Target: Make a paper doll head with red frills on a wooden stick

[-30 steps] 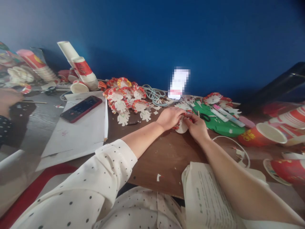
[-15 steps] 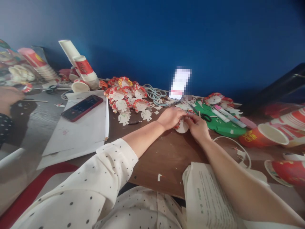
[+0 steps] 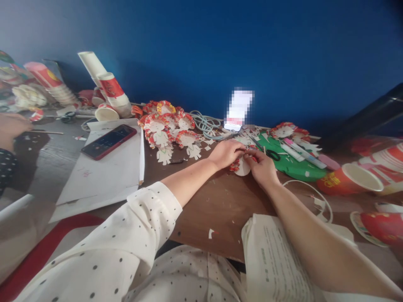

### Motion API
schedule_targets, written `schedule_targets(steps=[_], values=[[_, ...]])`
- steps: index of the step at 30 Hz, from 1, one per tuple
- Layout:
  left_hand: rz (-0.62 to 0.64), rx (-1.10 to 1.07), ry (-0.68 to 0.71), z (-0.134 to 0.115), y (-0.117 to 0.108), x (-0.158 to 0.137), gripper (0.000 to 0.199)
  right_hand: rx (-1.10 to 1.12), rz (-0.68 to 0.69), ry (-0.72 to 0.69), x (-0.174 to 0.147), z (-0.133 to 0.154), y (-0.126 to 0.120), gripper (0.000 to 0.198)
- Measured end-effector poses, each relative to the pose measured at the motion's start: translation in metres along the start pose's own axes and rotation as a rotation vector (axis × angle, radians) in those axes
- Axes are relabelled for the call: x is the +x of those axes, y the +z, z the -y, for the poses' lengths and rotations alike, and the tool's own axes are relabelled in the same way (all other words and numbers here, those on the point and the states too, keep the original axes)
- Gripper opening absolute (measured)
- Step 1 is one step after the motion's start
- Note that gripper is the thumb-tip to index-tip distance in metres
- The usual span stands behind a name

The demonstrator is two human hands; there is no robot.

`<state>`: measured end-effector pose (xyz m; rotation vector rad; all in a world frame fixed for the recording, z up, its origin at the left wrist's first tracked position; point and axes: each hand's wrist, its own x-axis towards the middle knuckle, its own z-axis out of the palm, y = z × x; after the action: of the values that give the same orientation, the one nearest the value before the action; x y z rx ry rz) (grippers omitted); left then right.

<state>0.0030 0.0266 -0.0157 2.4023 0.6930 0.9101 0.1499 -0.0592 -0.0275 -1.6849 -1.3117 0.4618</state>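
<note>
Between my two hands is a small paper cutout (image 3: 242, 167) with a white round part and a frilled red edge. My left hand (image 3: 227, 153) grips it from the left with bent fingers. From the other side my right hand (image 3: 263, 166) pinches it, fingertips close to those of the left. The fingers cover much of the cutout's far side. Finished-looking paper figures (image 3: 162, 132) with red frilled rims lie in a pile left of my hands. Black-handled scissors (image 3: 272, 155) rest just beyond my right hand.
A lit phone (image 3: 238, 110) leans at the wall. Pens (image 3: 304, 153) and paper figures (image 3: 288, 131) lie on a green sheet (image 3: 294, 170). Paper cups (image 3: 362, 178) stand right, stacked cups (image 3: 113, 94) left. Another phone (image 3: 108, 142) rests on white board (image 3: 103, 184). Another person's hand (image 3: 12, 128) is far left.
Very little differs. Both hands stay on the paper cutout, with only slight finger movement, and the whole view has shifted by a few pixels.
</note>
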Motion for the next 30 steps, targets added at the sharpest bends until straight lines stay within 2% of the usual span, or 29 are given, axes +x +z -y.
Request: schedule_targets(steps=[5,12,16,22,30], values=[[0.039,0.076,0.005,0.0015,-0.0009,-0.0010,0.020,-0.005,0.022,-0.017,0.0002,0.0004,-0.0004,0.033],[0.070,0.287,0.138,0.0015,-0.0022,-0.0005,0.028,0.007,0.025,-0.004,-0.0006,-0.0004,0.0001,0.033],[0.089,0.346,0.201,-0.0030,-0.0034,-0.0012,0.026,0.042,0.034,0.002,-0.0007,-0.0024,0.0010,0.033],[0.151,0.300,0.199,-0.0051,-0.0021,-0.0019,0.026,0.069,-0.006,0.031,0.0004,-0.0050,0.0011,0.035],[0.085,0.219,0.184,0.0000,0.0018,0.0016,0.031,0.086,0.014,0.067,-0.0004,-0.0016,0.0006,0.035]])
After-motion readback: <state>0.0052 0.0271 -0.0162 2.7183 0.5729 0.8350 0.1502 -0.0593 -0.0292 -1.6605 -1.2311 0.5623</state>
